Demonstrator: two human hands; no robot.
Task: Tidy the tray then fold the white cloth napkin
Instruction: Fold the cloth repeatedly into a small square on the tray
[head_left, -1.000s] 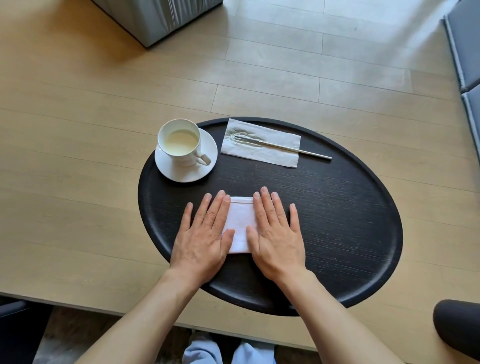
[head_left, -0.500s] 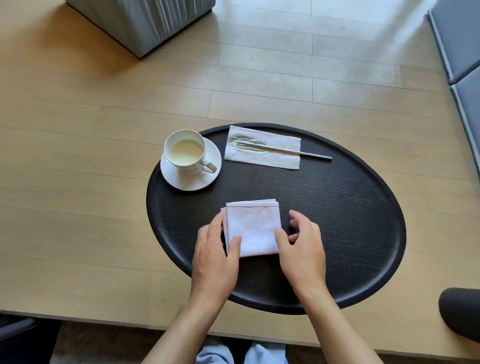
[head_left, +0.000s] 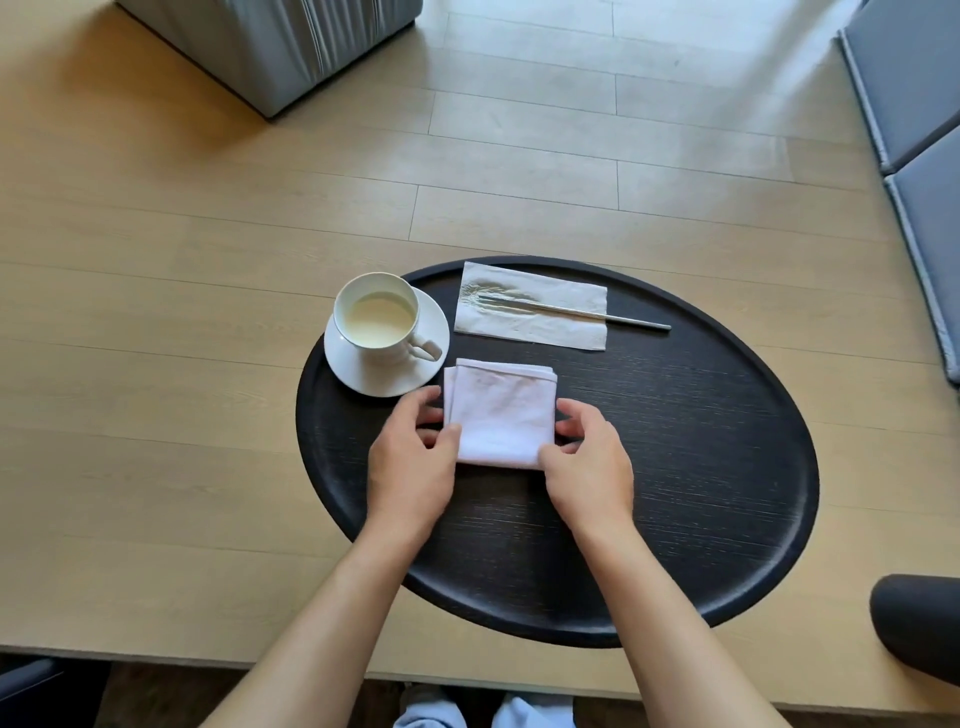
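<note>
Head view. The black oval tray lies on the pale wooden table, and everything the task concerns sits on it. At the tray's centre, slightly toward 10 o'clock, is the white cloth napkin, folded into a compact, layered square with its stacked edges showing along the far and left sides. My left hand takes its left edge: the thumb rests on top near the 7 o'clock corner and the fingers curl around the side, a light pinch and not a closed fist. My right hand mirrors this on the right edge, thumb on the 5 o'clock corner, fingers bent beside the cloth. Holding both sides at once keeps the layers from sliding apart while the square is squared up or shifted. At 10 o'clock the cup of pale milky drink stands on its saucer, handle turned toward the napkin; the saucer rim is just beside the cloth's far-left corner. At 12 o'clock a paper napkin lies flat under a slim metal utensil, which keeps the dark surface clean. I judge the folding essentially complete, only final placement remaining.
</note>
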